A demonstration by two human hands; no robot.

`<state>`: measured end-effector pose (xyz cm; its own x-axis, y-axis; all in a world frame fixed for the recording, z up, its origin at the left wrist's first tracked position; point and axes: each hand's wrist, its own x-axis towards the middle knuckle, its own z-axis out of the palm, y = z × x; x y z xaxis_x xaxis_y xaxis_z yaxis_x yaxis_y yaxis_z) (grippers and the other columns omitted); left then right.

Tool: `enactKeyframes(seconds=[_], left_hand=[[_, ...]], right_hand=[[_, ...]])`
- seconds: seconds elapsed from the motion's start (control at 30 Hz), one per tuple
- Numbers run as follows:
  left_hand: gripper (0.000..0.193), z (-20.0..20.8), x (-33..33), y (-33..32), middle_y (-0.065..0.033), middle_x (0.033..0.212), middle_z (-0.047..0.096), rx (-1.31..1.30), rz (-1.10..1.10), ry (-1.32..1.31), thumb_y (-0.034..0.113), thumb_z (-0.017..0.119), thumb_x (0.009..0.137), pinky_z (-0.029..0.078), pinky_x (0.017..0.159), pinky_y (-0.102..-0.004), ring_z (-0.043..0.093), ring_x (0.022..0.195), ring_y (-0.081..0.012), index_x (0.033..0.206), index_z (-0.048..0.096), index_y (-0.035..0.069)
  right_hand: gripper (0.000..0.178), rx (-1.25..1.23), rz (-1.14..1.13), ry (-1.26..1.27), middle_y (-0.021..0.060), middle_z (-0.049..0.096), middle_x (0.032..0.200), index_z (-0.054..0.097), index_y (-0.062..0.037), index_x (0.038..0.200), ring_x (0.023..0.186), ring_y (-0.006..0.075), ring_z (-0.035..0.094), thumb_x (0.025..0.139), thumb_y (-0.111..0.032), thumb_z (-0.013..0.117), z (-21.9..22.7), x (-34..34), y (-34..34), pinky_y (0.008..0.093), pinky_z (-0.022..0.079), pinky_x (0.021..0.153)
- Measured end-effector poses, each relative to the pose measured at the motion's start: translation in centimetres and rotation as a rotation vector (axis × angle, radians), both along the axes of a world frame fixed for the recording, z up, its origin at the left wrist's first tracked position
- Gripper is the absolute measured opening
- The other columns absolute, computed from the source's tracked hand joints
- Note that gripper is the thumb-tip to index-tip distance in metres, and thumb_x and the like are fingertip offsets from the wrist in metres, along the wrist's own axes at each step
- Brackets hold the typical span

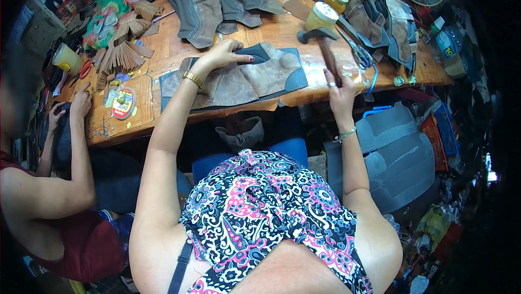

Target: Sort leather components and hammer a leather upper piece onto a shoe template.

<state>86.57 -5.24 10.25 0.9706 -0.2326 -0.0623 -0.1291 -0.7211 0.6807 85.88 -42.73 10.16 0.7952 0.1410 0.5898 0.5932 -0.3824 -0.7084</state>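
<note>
A brown leather piece with dark grey lining patches (pixel 266 71) lies flat along the near edge of the wooden table. My left hand (pixel 220 58) rests on its upper edge. The thumb stretches out over a dark patch, apart from the bent fingers, whose tips are partly hidden. In my right hand (pixel 342 97) is a hammer (pixel 329 58), gripped by its brown wooden handle. Its dark metal head is raised, tilted to the left, in front of a jar of yellowish stuff (pixel 321 17) and to the right of the leather.
Stacked leather pieces (pixel 190 9) lie at the back; more (pixel 374 17) sit at right beside scissors (pixel 361 55). A round tin (pixel 124 103) and tan strips (pixel 122 49) are at left. A co-worker's hands (pixel 81 101) work at the table's left end. Grey padded panels (pixel 399 158) stand right.
</note>
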Motion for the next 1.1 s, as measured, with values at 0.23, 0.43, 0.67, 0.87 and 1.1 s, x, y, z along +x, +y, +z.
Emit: enactKeyframes(seconds=[0.23, 0.43, 0.67, 0.87, 1.1], left_hand=[[0.051, -0.8, -1.6, -0.2, -0.0148, 0.081, 0.068, -0.106, 0.089, -0.208, 0.044, 0.087, 0.078, 0.051, 0.068, -0.0340, 0.066, 0.076, -0.0213, 0.095, 0.066, 0.000], [0.050, -0.8, -1.2, 0.0, -0.0159, 0.083, 0.068, -0.016, 0.069, -0.231, 0.046, 0.080, 0.085, 0.051, 0.072, -0.0352, 0.066, 0.081, -0.0223, 0.097, 0.069, -0.001], [0.045, 0.4, -5.1, 4.8, 0.0009, 0.099, 0.069, -0.326, -0.016, -0.074, 0.033, 0.071, 0.097, 0.047, 0.079, -0.0266, 0.058, 0.088, -0.0110, 0.134, 0.066, 0.007], [0.036, -0.7, -5.1, 5.5, 0.0031, 0.090, 0.067, -0.189, 0.049, -0.038, 0.030, 0.079, 0.090, 0.043, 0.068, -0.0249, 0.051, 0.076, -0.0071, 0.118, 0.075, 0.009], [0.039, -0.6, -4.9, 5.2, 0.0011, 0.085, 0.066, -0.233, 0.044, -0.033, 0.033, 0.083, 0.085, 0.044, 0.069, -0.0255, 0.052, 0.076, -0.0087, 0.113, 0.076, 0.007]], right_hand=[[0.041, -0.415, -0.001, 0.278, 0.0194, 0.075, 0.100, 0.064, 0.0044, 0.132, 0.090, 0.0113, 0.064, 0.096, -0.013, 0.071, 2.5, 0.4, 2.4, 0.0290, 0.051, 0.083], [0.043, -0.266, 0.079, 0.087, 0.0315, 0.067, 0.091, 0.065, -0.0035, 0.133, 0.085, 0.0464, 0.066, 0.094, -0.020, 0.071, -0.5, 0.1, 4.2, 0.0447, 0.051, 0.076], [0.045, -0.078, 0.136, -0.014, 0.0255, 0.073, 0.108, 0.062, 0.0005, 0.136, 0.099, 0.0281, 0.074, 0.094, -0.012, 0.072, 2.6, -1.8, 3.7, 0.0342, 0.053, 0.086], [0.046, -0.161, 0.224, 0.012, 0.0243, 0.071, 0.118, 0.063, -0.0026, 0.137, 0.108, 0.0327, 0.071, 0.092, -0.006, 0.072, -2.0, -4.7, 4.7, 0.0380, 0.053, 0.093], [0.052, -0.021, 0.231, -0.131, 0.0201, 0.071, 0.100, 0.062, -0.0081, 0.140, 0.087, 0.0329, 0.069, 0.089, -0.005, 0.073, 1.0, -6.0, 6.4, 0.0372, 0.053, 0.080]])
